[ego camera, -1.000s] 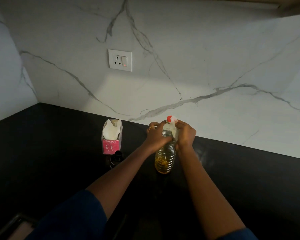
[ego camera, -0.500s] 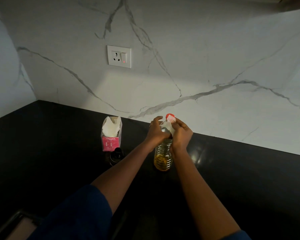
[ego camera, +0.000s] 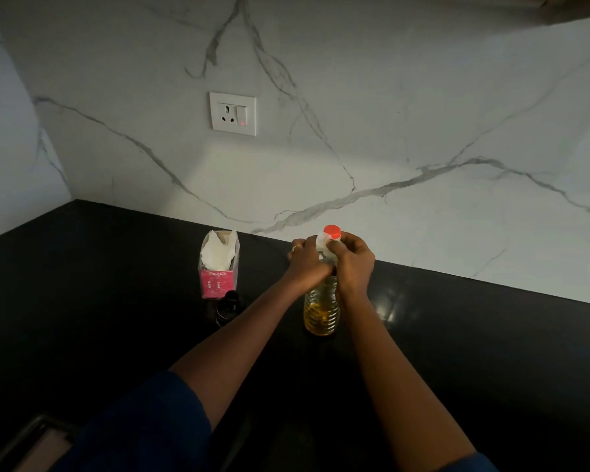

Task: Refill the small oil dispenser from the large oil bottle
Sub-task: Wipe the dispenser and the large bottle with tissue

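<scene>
Both hands grip the large oil bottle (ego camera: 322,306): left hand (ego camera: 307,264) and right hand (ego camera: 353,262) close around its neck, just below the red cap (ego camera: 332,232). Bottle upright on the black counter (ego camera: 457,335). Small dark dispenser (ego camera: 229,306) stands left, near the pink tissue box (ego camera: 218,267).

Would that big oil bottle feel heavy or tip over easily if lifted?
Probably light: the oil bottle looks only about a third full. Its ribbed clear plastic would likely flex when squeezed. Tall and narrow, it could tip, though the low oil steadies it.
</scene>
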Motion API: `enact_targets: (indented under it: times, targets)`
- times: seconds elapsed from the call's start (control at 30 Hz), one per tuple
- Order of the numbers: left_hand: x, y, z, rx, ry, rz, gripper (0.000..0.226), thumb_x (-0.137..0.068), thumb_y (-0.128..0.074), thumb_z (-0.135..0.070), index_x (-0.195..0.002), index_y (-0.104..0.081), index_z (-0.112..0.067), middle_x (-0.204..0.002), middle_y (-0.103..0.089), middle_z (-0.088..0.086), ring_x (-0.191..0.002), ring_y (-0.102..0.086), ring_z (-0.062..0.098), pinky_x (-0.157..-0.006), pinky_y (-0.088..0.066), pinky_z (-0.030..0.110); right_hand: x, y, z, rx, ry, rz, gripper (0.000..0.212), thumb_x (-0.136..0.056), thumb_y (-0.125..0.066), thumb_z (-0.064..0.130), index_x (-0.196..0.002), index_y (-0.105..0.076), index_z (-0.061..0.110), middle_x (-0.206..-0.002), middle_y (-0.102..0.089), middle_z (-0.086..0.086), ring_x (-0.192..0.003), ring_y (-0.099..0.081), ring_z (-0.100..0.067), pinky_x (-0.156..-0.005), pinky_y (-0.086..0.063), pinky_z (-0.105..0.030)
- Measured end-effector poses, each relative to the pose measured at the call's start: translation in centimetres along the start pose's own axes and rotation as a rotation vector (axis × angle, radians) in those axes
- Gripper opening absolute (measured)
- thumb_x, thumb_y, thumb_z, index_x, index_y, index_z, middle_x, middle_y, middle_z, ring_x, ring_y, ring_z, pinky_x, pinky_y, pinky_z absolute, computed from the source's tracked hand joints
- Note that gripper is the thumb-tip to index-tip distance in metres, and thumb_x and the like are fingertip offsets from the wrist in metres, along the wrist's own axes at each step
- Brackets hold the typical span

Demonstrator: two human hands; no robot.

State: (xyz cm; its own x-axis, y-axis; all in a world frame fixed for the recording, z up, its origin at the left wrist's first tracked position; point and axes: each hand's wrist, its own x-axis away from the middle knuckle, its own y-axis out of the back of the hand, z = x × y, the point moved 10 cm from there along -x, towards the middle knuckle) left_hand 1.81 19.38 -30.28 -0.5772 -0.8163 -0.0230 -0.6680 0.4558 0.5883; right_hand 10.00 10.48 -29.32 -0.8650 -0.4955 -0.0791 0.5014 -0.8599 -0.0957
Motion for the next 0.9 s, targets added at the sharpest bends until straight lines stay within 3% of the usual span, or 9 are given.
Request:
enact_targets:
  times: [0.1,0.27,0.47,0.57,0.63,0.7,0.8,0.9]
  targets:
    - [0.1,0.2,-0.2,-0.043,0.013,-0.048,0.067,-0.086,-0.060,-0.033,-0.140,-0.026,-0.012,-0.141,-0.031,0.013,-0.135,-0.022,0.031,-0.106,-0.031,0.039,-0.1,0.1,0.6,0.039,0.022,-0.002,0.027,-0.083,-0.066,0.010,-0.109,-0.062,0.006,-0.104,-0.064,-0.003,-0.094,-0.061,-0.016,-0.084,-0.050,-0.027]
    - [-0.1,-0.1,-0.1,-0.118,-0.014,-0.069,0.073,-0.082,-0.063,-0.041,-0.139,-0.027,-0.010,-0.140,-0.035,0.014,-0.132,-0.027,0.030,-0.103,-0.034,0.038,-0.4,0.2,1.0,0.115,0.044,0.009,0.030,-0.080,-0.071,0.013,-0.109,-0.061,0.008,-0.107,-0.064,-0.004,-0.097,-0.060,-0.017,-0.090,-0.050,-0.030]
    - [0.4,0.0,0.9,0.208,-0.017,0.037,0.072,-0.073,-0.075,-0.031,-0.131,-0.034,-0.015,-0.130,-0.035,0.011,-0.122,-0.041,0.026,-0.096,-0.046,0.040,-0.7,1.4,0.2,-0.042,-0.052,0.070,0.024,-0.075,-0.074,0.005,-0.098,-0.069,0.006,-0.098,-0.071,-0.009,-0.089,-0.069,-0.023,-0.079,-0.056,-0.035]
    - [0.1,0.0,1.3,0.306,-0.010,0.097,0.071,-0.070,-0.078,-0.021,-0.125,-0.035,-0.014,-0.126,-0.041,0.009,-0.119,-0.045,0.024,-0.091,-0.045,0.033,-0.5,1.6,0.5,-0.090,-0.085,0.111,0.019,-0.080,-0.067,0.000,-0.099,-0.068,0.000,-0.094,-0.069,-0.008,-0.081,-0.067,-0.016,-0.064,-0.055,-0.023]
    - [0.2,-0.7,1.2,0.392,-0.004,0.178,0.072,-0.071,-0.077,-0.014,-0.126,-0.031,-0.015,-0.127,-0.042,0.007,-0.120,-0.045,0.023,-0.090,-0.042,0.030,-0.5,1.8,0.5,-0.114,-0.103,0.120,0.017,-0.083,-0.064,0.001,-0.099,-0.067,-0.001,-0.090,-0.068,-0.006,-0.080,-0.065,-0.016,-0.063,-0.056,-0.023]
    - [0.4,-1.5,1.3,0.465,0.009,0.242,0.077,-0.072,-0.075,-0.009,-0.130,-0.025,-0.017,-0.132,-0.040,0.009,-0.122,-0.043,0.024,-0.097,-0.040,0.033,-0.5,1.9,0.5,-0.108,-0.097,0.132,0.016,-0.084,-0.064,0.002,-0.099,-0.068,0.000,-0.092,-0.067,-0.005,-0.085,-0.065,-0.020,-0.072,-0.057,-0.031]
    - [0.4,-2.1,1.6,0.493,0.030,0.233,0.089,-0.066,-0.080,-0.016,-0.134,-0.025,-0.030,-0.139,-0.036,0.010,-0.127,-0.040,0.028,-0.105,-0.039,0.046,-0.4,2.1,0.7,-0.089,-0.048,0.097,0.012,-0.087,-0.059,0.003,-0.096,-0.068,0.004,-0.095,-0.067,-0.008,-0.081,-0.064,-0.016,-0.071,-0.054,-0.025]
    - [0.1,-1.6,1.5,0.269,0.044,0.125,0.089,-0.068,-0.078,-0.030,-0.139,-0.026,-0.038,-0.140,-0.030,0.009,-0.129,-0.033,0.030,-0.102,-0.040,0.050,0.1,2.0,0.5,-0.034,-0.011,0.033,0.020,-0.091,-0.054,0.007,-0.106,-0.067,0.002,-0.107,-0.067,-0.013,-0.089,-0.063,-0.019,-0.075,-0.051,-0.023]
